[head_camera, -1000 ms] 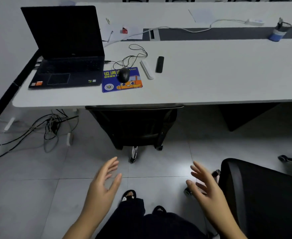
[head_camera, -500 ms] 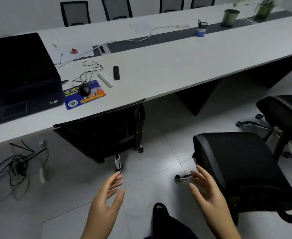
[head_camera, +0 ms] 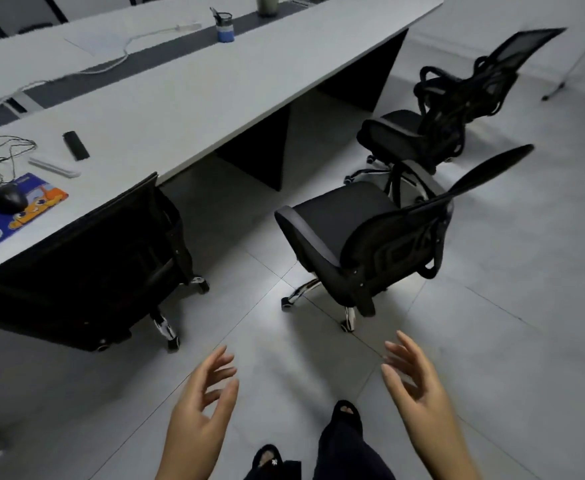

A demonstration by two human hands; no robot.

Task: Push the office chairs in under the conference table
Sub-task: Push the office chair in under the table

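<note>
Hovering over the tiled floor [head_camera: 492, 341], the left hand [head_camera: 197, 414] and right hand [head_camera: 419, 393] face each other with fingers spread and relaxed, holding nothing and touching nothing. Just beyond the right hand stands chair 2 [head_camera: 363, 233], its seat clear of the worktop [head_camera: 187, 98] and its back towards the person. To the left, chair 1 [head_camera: 87, 271] is pushed in, its back against the worktop edge. Chair 3 [head_camera: 433, 123] stands farther off, also out on the floor. On the worktop lie a mouse [head_camera: 9, 199] on a blue pad [head_camera: 17, 213], a black remote [head_camera: 75, 145] and a blue cup [head_camera: 224, 27].
</note>
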